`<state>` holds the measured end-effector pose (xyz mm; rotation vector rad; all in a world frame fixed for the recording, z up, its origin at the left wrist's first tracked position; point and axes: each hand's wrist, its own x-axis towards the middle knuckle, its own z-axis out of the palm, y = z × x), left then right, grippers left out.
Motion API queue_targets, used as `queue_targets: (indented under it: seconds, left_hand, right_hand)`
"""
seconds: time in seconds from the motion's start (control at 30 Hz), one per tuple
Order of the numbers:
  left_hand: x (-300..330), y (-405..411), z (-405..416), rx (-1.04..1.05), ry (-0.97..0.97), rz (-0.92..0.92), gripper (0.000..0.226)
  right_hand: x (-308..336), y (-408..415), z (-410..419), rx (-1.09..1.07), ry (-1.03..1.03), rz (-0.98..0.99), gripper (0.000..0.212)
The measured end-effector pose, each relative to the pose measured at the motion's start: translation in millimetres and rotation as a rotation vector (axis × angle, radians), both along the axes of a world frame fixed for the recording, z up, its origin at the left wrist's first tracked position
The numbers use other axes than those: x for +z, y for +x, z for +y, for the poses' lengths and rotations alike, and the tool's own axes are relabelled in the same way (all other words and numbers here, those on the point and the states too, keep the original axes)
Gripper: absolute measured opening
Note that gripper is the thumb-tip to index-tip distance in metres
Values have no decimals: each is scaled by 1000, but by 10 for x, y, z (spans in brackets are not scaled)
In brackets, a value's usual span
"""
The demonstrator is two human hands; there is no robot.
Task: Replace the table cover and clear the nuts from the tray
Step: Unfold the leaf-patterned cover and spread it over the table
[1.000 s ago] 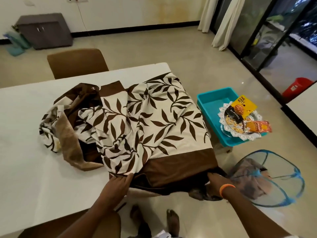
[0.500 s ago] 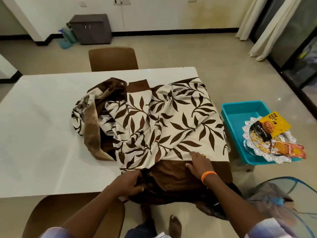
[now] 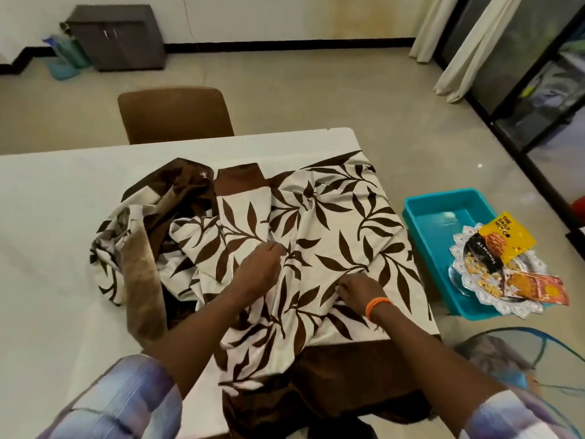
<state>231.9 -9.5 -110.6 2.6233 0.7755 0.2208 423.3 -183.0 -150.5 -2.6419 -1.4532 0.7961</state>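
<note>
A cream table cover [image 3: 342, 217] with brown leaf print and a brown border lies bunched on the right part of the white table [image 3: 47, 280], its brown edge hanging over the near side. My left hand [image 3: 259, 267] pinches a fold of the cover near its middle. My right hand [image 3: 357, 289], with an orange wristband, grips another fold just to the right. Off the table's right end, a glass tray [image 3: 535, 267] with a lacy rim holds nut packets [image 3: 503, 239] and sits on a teal tub [image 3: 443, 207].
A brown chair [image 3: 174, 115] stands at the table's far side. A blue mesh food cover [image 3: 538, 353] lies on the floor at the near right. A dark cabinet [image 3: 117, 36] stands by the far wall, and curtains and glass doors line the right.
Both hands moved from the cover's brown hanging edge up onto its leaf-printed middle and took hold of folds there. The view shifted closer and leftward.
</note>
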Motion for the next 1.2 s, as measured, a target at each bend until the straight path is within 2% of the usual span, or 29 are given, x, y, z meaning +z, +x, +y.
queue_targets:
  seconds: [0.13,0.23,0.33,0.43,0.5,0.57,0.63,0.7,0.77,0.83,0.9,0.93,0.97,1.03,1.07,1.1,1.13,1.17,1.2]
  left_hand:
    - [22,675,604,75,-58,21,26]
    - [-71,1104,1041,132,0,15,29]
    - [-156,1393,1357,183,0,-2,32]
    - [-371,1794,1704,209,-59,40,37]
    - [-488,1944,1894,218,-114,159,54]
    - [-523,2021,2024,211,-119,320,62]
    - [-470,2104,2150,171,-151,469,54]
    - [-364,2197,2245,107,-207,688,46]
    - [-263,2280,2315,51,-247,925,48]
    - [-199,2290,2438,58,-283,1135,52]
    - [-173,2178,2641,134,-292,1275,56]
    - [-136,2094,2755,205,-256,1263,56]
    - [-97,2005,2873,315,-186,1153,55]
    - [-49,1869,3119,591,6,737,54]
    - [-10,1850,3208,698,54,534,63]
    - [7,1892,3236,778,26,415,83]
    - [7,1977,3214,834,-55,345,103]
    - [-33,2077,3140,858,-115,305,115]
    - [-132,2167,3033,844,-97,301,115]
  right_hand:
    - [44,741,566,-110,171,-37,23]
    - [76,1455,1210,-152,272,-138,20]
    - [134,2040,1821,-111,328,-244,33]
    - [-8,2626,2411,-57,329,-260,50]
    - [-138,2891,2710,58,212,-208,59]
    - [-192,3080,2909,209,132,-112,46]
    - [-189,3236,3085,347,18,-40,25]
    - [-128,3306,3237,488,-165,-11,15]
    - [-66,3333,3373,540,-266,-13,10]
    - [18,3402,3552,563,-255,-115,16]
    - [131,3536,3761,496,-64,-231,23]
    - [184,3618,3875,412,78,-253,23]
    - [228,3682,3976,306,233,-262,23]
    - [246,3745,4119,51,527,-261,23]
    - [201,3737,4197,-67,645,-226,25]
    - [168,3727,4240,-163,719,-146,28]
    - [124,3709,4262,-218,713,-43,34]
    - [20,3684,4258,-223,621,44,47]
    - [-109,3628,4213,-189,463,84,65]
